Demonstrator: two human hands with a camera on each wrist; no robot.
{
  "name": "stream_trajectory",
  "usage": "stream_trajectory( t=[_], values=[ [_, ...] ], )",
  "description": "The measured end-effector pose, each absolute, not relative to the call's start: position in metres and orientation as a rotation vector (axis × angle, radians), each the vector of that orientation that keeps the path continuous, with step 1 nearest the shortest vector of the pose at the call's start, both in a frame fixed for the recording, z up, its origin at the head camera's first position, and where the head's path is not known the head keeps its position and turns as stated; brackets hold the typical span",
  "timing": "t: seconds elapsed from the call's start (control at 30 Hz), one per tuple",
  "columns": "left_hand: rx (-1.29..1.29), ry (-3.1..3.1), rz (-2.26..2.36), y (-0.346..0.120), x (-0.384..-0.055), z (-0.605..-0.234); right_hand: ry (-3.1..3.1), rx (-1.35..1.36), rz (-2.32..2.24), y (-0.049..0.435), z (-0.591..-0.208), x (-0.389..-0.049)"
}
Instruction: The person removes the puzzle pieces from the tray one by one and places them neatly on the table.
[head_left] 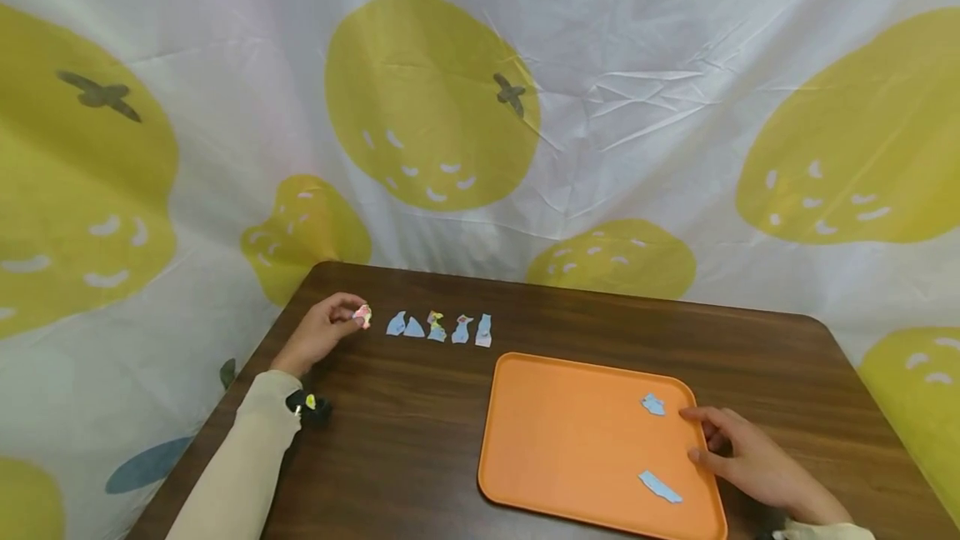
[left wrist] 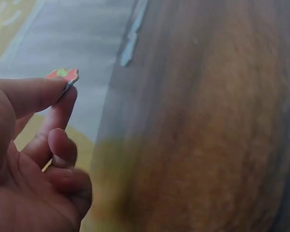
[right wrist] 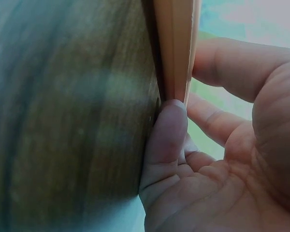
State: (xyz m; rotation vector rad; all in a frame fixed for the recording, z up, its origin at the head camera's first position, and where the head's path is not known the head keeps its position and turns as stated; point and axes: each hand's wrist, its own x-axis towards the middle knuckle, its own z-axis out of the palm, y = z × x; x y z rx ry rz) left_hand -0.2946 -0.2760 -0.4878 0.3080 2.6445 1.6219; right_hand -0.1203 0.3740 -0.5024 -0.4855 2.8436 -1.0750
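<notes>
At the left of the head view, my left hand (head_left: 318,332) pinches a small paper scrap (head_left: 363,316) between thumb and fingers, above the table. In the left wrist view that scrap (left wrist: 67,75) shows a red and yellow-green face. Just right of it, several pale blue paper scraps (head_left: 461,330) lie in a row, some with yellow or red print. My right hand (head_left: 750,457) rests its fingertips on the right rim of an orange tray (head_left: 570,432). In the right wrist view, thumb and fingers touch the tray's rim (right wrist: 176,53). Two pale blue scraps (head_left: 653,404) lie on the tray.
The dark brown wooden table (head_left: 405,423) carries everything. Behind it and at the sides hangs a white curtain (head_left: 600,148) with large yellow fruit prints. A black band with a small device (head_left: 309,404) sits at the left wrist.
</notes>
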Motion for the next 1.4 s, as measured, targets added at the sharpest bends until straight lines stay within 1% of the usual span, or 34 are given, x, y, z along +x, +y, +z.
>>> stream_trajectory(
  t=[0.1, 0.23, 0.33, 0.57, 1.0, 1.27, 1.4],
  values=[
    [0.281, 2.681, 1.567, -0.273, -0.29, -0.484, 2.835, -0.477, -1.081, 0.374, -0.504, -0.121],
    [0.264, 2.707, 1.523, -0.273, -0.293, -0.488, 2.851, -0.505, -1.09, 0.374, -0.508, -0.121],
    [0.276, 2.717, 1.488, -0.275, -0.303, -0.499, 2.872, -0.536, -1.087, 0.374, -0.509, -0.12],
    [0.311, 2.761, 1.328, -0.267, -0.312, -0.5, 2.866, -0.487, -1.086, 0.374, -0.503, -0.117],
    [0.191, 2.894, 1.136, -0.264, -0.316, -0.501, 2.818, -0.419, -1.086, 0.374, -0.502, -0.117],
    [0.167, 2.915, 1.092, -0.262, -0.317, -0.502, 2.861, -0.479, -1.106, 0.374, -0.503, -0.119],
    [0.175, 2.891, 1.141, -0.263, -0.317, -0.5, 2.88, -0.501, -1.11, 0.374, -0.504, -0.12]
  ],
)
